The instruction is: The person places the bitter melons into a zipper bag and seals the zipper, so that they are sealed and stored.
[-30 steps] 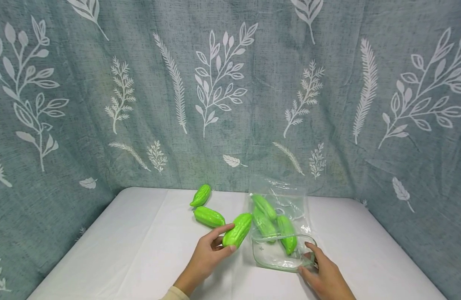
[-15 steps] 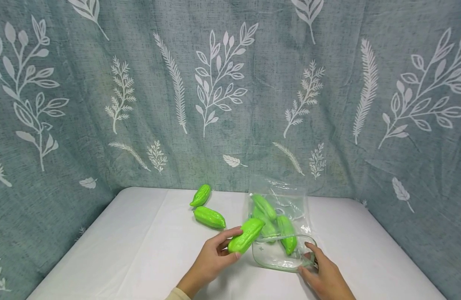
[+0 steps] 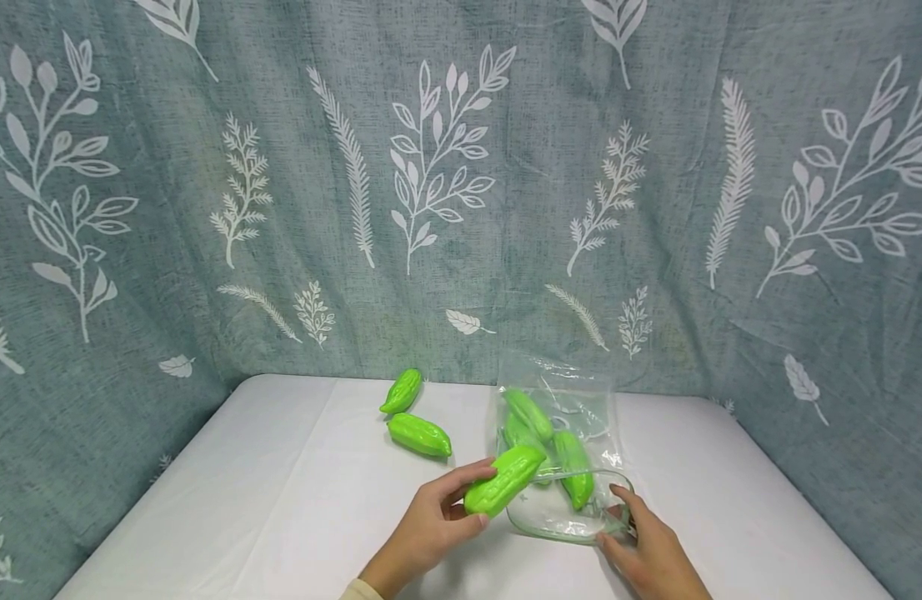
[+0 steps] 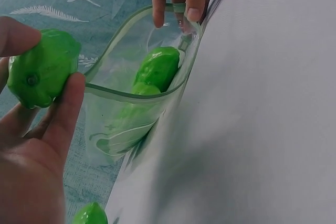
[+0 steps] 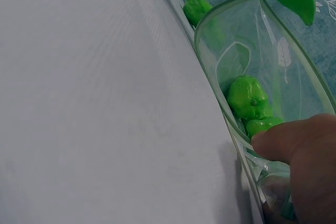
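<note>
My left hand (image 3: 434,517) grips a bright green bitter melon (image 3: 504,481) between thumb and fingers, held off the table beside the left end of the bag's mouth. The clear zip bag (image 3: 594,412) lies on the table with its green-edged mouth gaping toward me. Inside it are several bitter melons (image 3: 573,471). At the mouth's right end my right hand (image 3: 648,542) pinches the rim between thumb and fingers. In the left wrist view the held melon (image 4: 44,66) shows its blunt end, next to the rim (image 4: 131,95).
Two more bitter melons, a small one (image 3: 403,391) and a longer one (image 3: 419,435), lie on the white tablecloth (image 3: 296,483) left of the bag. A teal curtain (image 3: 461,208) with white leaf prints hangs behind and beside the table.
My left hand has moved right and slightly toward me with the bitter melon, which now overlaps the bag's left side and leans more to the right. The right hand stays at the rim.
</note>
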`<state>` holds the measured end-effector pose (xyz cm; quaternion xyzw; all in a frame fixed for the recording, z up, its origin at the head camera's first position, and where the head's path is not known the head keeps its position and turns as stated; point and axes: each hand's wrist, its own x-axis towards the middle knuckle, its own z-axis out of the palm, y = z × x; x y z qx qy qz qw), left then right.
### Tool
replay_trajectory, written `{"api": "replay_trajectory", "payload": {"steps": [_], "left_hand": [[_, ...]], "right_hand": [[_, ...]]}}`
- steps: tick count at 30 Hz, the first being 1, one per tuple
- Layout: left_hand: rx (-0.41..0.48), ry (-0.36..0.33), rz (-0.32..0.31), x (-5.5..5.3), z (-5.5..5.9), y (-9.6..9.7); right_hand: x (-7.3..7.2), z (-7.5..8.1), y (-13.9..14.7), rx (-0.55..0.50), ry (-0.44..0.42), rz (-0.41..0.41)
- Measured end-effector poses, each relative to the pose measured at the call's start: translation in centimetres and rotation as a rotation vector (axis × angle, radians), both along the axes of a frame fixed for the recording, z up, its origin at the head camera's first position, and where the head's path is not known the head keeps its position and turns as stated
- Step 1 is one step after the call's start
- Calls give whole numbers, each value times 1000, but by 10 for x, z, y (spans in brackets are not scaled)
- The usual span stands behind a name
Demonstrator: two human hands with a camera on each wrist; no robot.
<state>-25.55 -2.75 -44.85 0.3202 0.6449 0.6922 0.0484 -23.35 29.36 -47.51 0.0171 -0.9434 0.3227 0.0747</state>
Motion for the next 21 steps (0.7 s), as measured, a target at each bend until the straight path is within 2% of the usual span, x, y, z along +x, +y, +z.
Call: {"api": "replay_trajectory", "payload": {"steps": [8,21], "left_hand": [[-44,34,-58,2,-2,4],[-123,36,-136,3,-8,5]], "right_hand": [[1,-1,2,9,14,12],[0,-2,2,9,4,3]]}}
